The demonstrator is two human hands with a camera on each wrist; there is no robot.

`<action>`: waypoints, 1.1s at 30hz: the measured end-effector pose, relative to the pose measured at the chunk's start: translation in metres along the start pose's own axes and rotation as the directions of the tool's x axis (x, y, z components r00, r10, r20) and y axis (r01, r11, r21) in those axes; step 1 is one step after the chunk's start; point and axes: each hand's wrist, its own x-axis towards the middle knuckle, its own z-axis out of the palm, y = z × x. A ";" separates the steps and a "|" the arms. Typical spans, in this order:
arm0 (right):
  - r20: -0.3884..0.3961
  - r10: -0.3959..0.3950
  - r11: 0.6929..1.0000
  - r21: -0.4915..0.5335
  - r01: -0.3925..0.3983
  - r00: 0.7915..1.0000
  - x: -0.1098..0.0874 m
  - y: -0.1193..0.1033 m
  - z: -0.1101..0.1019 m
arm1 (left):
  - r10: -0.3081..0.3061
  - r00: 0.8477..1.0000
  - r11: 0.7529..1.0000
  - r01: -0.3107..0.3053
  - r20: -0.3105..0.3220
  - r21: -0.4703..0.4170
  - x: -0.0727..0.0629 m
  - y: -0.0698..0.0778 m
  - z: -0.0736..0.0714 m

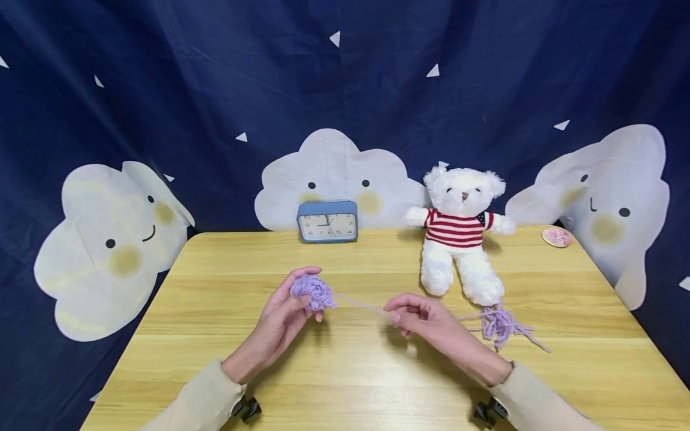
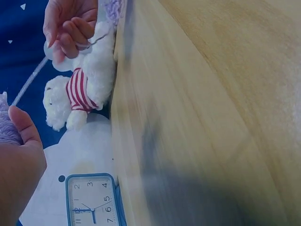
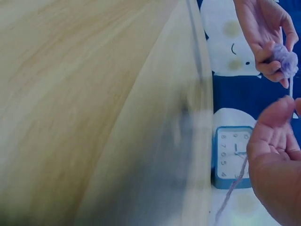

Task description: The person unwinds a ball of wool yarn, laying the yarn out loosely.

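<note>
My left hand (image 1: 286, 317) holds a small ball of purple yarn (image 1: 314, 292), fingers and thumb around it, above the table. A strand of yarn (image 1: 358, 303) runs taut from the ball to my right hand (image 1: 428, 323), which pinches it between thumb and fingertips. Past the right hand the strand leads to a loose purple tangle (image 1: 501, 325) lying on the table at the teddy bear's feet. In the right wrist view the yarn ball (image 3: 285, 61) shows beyond the right thumb, and the strand's tail (image 3: 231, 190) trails below that hand.
A white teddy bear (image 1: 457, 230) in a red-striped shirt sits at the back right of the wooden table (image 1: 215, 269). A blue clock (image 1: 327, 221) stands at the back middle. A pink round disc (image 1: 557, 237) lies near the far right corner. Behind hangs a dark blue curtain (image 1: 377, 90).
</note>
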 end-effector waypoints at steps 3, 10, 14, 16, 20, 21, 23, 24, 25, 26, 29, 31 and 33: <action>-0.073 -0.030 0.999 -0.039 0.027 0.997 -0.005 -0.004 -0.005 | 0.002 1.000 1.000 -0.002 -0.014 0.010 -0.001 0.000 -0.001; -0.208 -0.079 0.997 -0.031 0.074 0.975 -0.020 -0.016 -0.016 | 0.033 0.999 0.999 -0.032 -0.042 0.005 -0.002 -0.002 -0.004; -0.244 -0.110 0.993 -0.056 0.099 0.964 -0.026 -0.022 -0.021 | 0.023 0.999 1.000 -0.024 -0.046 -0.017 -0.004 -0.001 -0.005; -0.264 -0.113 0.993 -0.043 0.106 0.958 -0.029 -0.024 -0.024 | 0.016 0.998 1.000 -0.017 -0.053 -0.013 -0.004 0.000 -0.005; -0.304 -0.124 0.992 -0.009 0.128 0.944 -0.035 -0.025 -0.031 | 0.010 0.996 1.000 -0.009 -0.092 0.013 -0.005 0.002 -0.006; -0.313 -0.126 0.991 0.002 0.133 0.941 -0.036 -0.025 -0.034 | 0.011 0.995 1.000 -0.009 -0.103 0.021 -0.005 0.002 -0.007; -0.332 -0.124 0.991 0.011 0.135 0.935 -0.040 -0.024 -0.038 | 0.014 0.992 0.999 -0.009 -0.123 0.037 -0.005 0.002 -0.008; -0.344 -0.116 0.992 0.010 0.127 0.932 -0.042 -0.024 -0.040 | 0.016 0.991 0.999 -0.010 -0.130 0.043 -0.005 0.002 -0.009; -0.356 -0.103 0.994 0.001 0.111 0.929 -0.044 -0.024 -0.042 | 0.018 0.991 0.999 -0.012 -0.134 0.049 -0.005 0.002 -0.009; -0.370 -0.092 0.995 -0.003 0.098 0.925 -0.046 -0.023 -0.045 | 0.020 0.990 0.999 -0.013 -0.137 0.053 -0.005 0.002 -0.010; -0.411 -0.076 0.996 0.004 0.085 0.908 -0.053 -0.021 -0.052 | 0.024 0.990 0.998 -0.017 -0.136 0.052 -0.006 0.003 -0.011; -0.429 -0.086 0.994 0.028 0.109 0.899 -0.057 -0.018 -0.059 | 0.024 0.991 0.999 -0.019 -0.133 0.044 -0.006 0.003 -0.013; -0.449 -0.102 0.986 0.076 0.152 0.888 -0.061 -0.015 -0.066 | 0.024 0.991 0.999 -0.020 -0.132 0.033 -0.007 0.004 -0.013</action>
